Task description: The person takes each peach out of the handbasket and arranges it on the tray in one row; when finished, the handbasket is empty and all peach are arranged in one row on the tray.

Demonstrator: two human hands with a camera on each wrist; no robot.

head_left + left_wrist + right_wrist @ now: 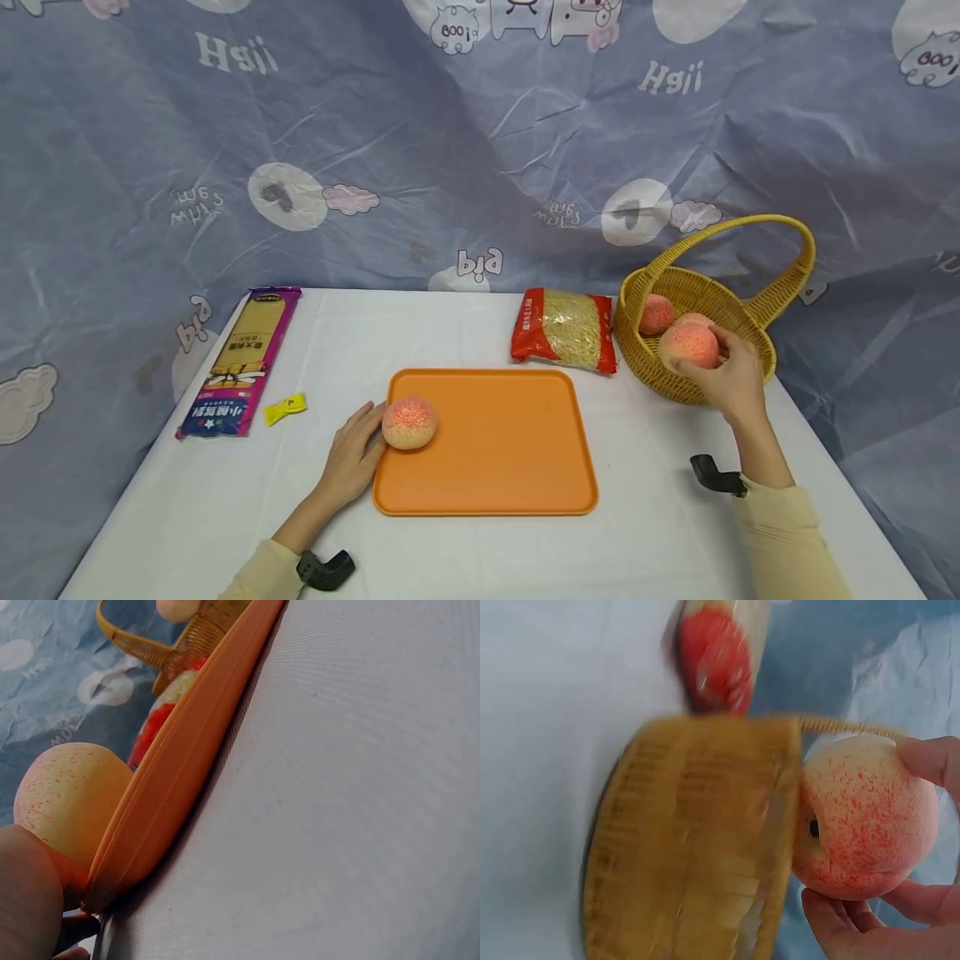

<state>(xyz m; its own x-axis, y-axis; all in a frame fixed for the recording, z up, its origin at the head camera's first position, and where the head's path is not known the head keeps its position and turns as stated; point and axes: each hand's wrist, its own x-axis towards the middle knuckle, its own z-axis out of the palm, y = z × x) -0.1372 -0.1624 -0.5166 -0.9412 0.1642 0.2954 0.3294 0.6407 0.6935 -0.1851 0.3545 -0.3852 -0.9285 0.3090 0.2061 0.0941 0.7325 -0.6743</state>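
A pink and cream peach lies at the left side of the orange tray. The left hand rests at the tray's left edge, fingers extended beside that peach; in the left wrist view its fingers are partly cut off by the frame. The right hand grips another peach between thumb and fingers at the front of the yellow wicker basket. In the right wrist view this peach is by the basket's rim. Further peaches lie inside the basket, one partly hidden behind the held one.
A red and clear bag of yellowish food lies between tray and basket. At the left are a purple and gold packet and a small yellow wrapped piece. The basket's tall handle arches above it. A patterned grey-blue cloth hangs behind.
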